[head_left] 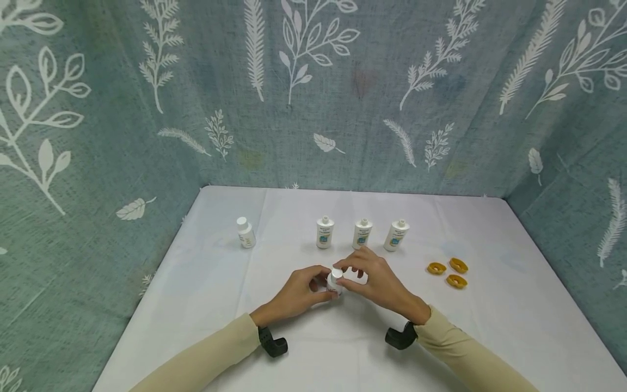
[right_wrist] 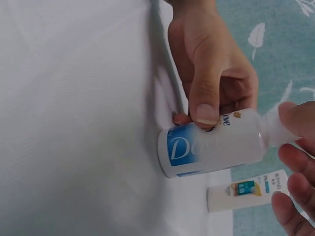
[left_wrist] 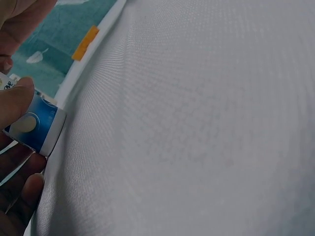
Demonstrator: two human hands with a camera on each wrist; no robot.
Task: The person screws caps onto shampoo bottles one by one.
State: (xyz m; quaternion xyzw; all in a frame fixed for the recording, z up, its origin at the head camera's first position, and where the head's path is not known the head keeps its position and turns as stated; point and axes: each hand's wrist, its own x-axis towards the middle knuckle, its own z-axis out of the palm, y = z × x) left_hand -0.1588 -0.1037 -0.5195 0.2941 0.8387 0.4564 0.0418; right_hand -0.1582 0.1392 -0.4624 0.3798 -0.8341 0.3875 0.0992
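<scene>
Between my two hands a small white bottle with a blue label (right_wrist: 211,145) stands upright on the table. My left hand (head_left: 302,290) grips its body, with the thumb across the front of the label in the right wrist view. At the top, my right hand (head_left: 374,276) pinches the white cap (right_wrist: 279,127) between thumb and fingers. Behind my hands stand three white bottles with narrow tops: one at the left (head_left: 324,233), one in the middle (head_left: 362,234) and one at the right (head_left: 396,235).
A similar small white capped bottle (head_left: 246,233) stands alone at the back left. Three orange-yellow rings (head_left: 456,281) lie on the right side of the white-covered table (head_left: 495,337). A green leaf-patterned cloth (head_left: 362,147) hangs around the back and sides.
</scene>
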